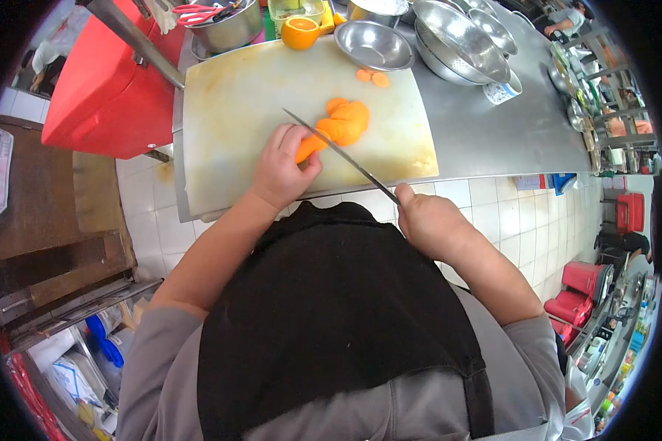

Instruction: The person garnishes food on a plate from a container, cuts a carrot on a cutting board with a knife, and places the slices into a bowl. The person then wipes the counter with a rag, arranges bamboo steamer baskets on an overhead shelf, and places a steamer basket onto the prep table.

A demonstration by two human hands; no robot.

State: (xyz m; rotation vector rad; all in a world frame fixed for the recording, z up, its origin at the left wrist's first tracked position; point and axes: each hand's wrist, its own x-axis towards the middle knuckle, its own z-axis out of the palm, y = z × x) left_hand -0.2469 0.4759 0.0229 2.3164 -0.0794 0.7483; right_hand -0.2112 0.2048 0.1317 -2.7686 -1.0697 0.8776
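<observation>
Black apron (316, 316) foremost, orange carrot slices (351, 122) overlap.

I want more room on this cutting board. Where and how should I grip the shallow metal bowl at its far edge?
Probably pinch the near-left rim of the bowl, coming from the person's side: that flared edge is exposed, while larger bowls crowd its right and carrot slices lie in front.

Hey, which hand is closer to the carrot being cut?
Left. The left hand holds the carrot; the right hand is farther off, gripping the knife.
</observation>
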